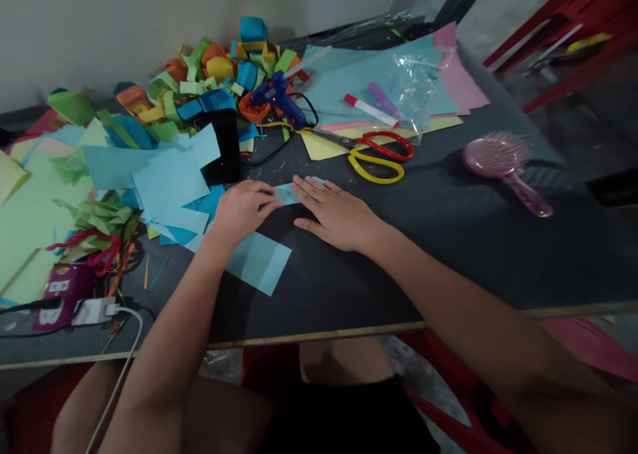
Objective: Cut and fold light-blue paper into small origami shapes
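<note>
A narrow light-blue paper strip (287, 194) lies on the dark table between my hands. My left hand (244, 207) has its fingers bent and closed around the strip's left end. Palm down, my right hand (335, 215) lies flat over the strip's right part, fingers stretched out and thumb apart. It hides most of that end. Below my left wrist rests a light-blue paper sheet (262, 262), partly under the forearm. More cut blue sheets (172, 185) are heaped to the left, against a black upright box-like object (226, 149).
Scissors with red and yellow handles (377, 169), a blue glue gun (282, 98) and a red-capped marker (371, 110) lie beyond my hands. A pink hairbrush (498, 161) is at right. Folded paper pieces (209, 68) pile up behind; a purple power strip (64, 294) sits at left.
</note>
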`<move>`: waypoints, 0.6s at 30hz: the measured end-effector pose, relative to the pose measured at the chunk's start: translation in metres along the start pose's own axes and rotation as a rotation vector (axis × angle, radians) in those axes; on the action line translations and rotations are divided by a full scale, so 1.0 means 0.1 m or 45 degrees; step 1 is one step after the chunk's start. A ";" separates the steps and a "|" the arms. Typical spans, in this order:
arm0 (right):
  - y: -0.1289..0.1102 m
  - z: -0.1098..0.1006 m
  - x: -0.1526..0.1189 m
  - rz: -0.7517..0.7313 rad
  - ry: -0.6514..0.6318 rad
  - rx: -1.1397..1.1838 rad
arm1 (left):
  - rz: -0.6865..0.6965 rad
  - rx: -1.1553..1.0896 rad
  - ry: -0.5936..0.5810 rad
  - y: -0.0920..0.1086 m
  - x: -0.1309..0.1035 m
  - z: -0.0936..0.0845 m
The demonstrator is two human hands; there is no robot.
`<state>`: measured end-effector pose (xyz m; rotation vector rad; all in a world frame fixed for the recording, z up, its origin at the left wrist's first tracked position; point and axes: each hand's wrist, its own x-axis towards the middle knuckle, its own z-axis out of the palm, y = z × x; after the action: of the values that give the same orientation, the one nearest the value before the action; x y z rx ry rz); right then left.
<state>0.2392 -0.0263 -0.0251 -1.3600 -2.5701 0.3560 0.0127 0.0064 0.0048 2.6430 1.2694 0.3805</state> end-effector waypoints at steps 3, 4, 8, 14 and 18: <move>-0.02 -0.06 0.02 0.046 0.021 0.056 | -0.008 -0.010 0.035 -0.02 0.01 0.02; -0.01 -0.08 0.04 0.058 0.048 0.101 | -0.003 -0.017 0.046 -0.03 0.01 0.02; 0.09 -0.11 0.11 0.102 0.284 0.381 | 0.088 -0.049 0.072 -0.10 0.03 0.05; 0.17 -0.06 0.19 0.086 0.479 0.482 | 0.173 -0.065 0.114 -0.17 0.02 0.07; 0.20 -0.05 0.21 0.059 0.492 0.531 | 0.179 0.068 0.064 -0.11 -0.02 0.01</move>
<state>0.2448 0.0023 -0.0249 -1.1963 -2.0151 0.5408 0.0042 0.0118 0.0003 2.7942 1.1256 0.4424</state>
